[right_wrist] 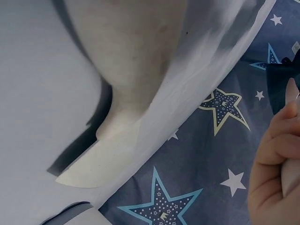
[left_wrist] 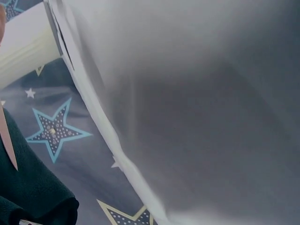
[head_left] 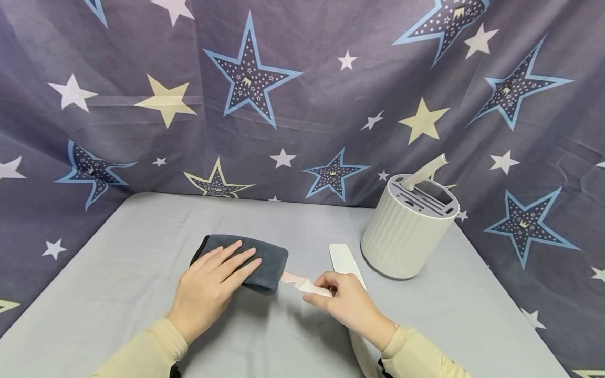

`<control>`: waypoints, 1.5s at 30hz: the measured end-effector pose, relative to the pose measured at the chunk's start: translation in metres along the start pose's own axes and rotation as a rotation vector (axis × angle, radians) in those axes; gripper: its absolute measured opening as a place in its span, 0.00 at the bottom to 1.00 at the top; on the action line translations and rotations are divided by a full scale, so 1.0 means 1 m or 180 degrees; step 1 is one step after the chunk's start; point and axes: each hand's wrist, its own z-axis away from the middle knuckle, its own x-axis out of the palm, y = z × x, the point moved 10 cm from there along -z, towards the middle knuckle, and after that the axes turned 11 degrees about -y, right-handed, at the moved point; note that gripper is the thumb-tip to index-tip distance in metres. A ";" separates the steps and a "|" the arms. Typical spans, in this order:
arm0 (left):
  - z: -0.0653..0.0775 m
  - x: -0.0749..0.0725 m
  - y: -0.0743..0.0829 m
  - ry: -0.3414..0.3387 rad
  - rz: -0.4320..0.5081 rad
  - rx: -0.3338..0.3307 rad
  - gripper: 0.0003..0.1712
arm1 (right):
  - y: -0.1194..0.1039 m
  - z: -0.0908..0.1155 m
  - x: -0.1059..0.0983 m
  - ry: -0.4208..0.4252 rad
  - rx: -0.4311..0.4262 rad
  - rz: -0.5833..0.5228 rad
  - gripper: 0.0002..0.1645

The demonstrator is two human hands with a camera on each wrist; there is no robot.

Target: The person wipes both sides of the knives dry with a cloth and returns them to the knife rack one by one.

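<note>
L hand (head_left: pixel 211 289), fingers apart, on dk grey cloth (head_left: pixel 272 262) hiding pt of pink-bladed knife (head_left: pixel 305 285); R hand (head_left: pixel 351 303), fingers clamped on wht handle (head_left: pixel 319 289).

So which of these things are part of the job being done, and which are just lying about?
In use, it seems:
dark cloth under the left hand
pink-bladed knife, partly hidden by the cloth, in the right hand

Apparently not in use:
white knife on the table
ribbed container with a pale handle sticking up
starry backdrop
</note>
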 end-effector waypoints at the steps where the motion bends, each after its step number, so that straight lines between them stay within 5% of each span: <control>1: -0.001 -0.001 0.001 0.0025 -0.0003 0.0011 0.24 | -0.001 0.000 0.000 0.0001 -0.0015 -0.0011 0.09; 24: -0.009 -0.001 0.013 0.0113 -0.0042 0.0066 0.23 | -0.008 -0.004 0.002 0.0000 -0.0091 -0.0040 0.11; 45: -0.001 -0.003 0.003 0.0115 -0.0087 0.0054 0.24 | 0.000 0.001 0.000 0.0026 0.0009 -0.0082 0.10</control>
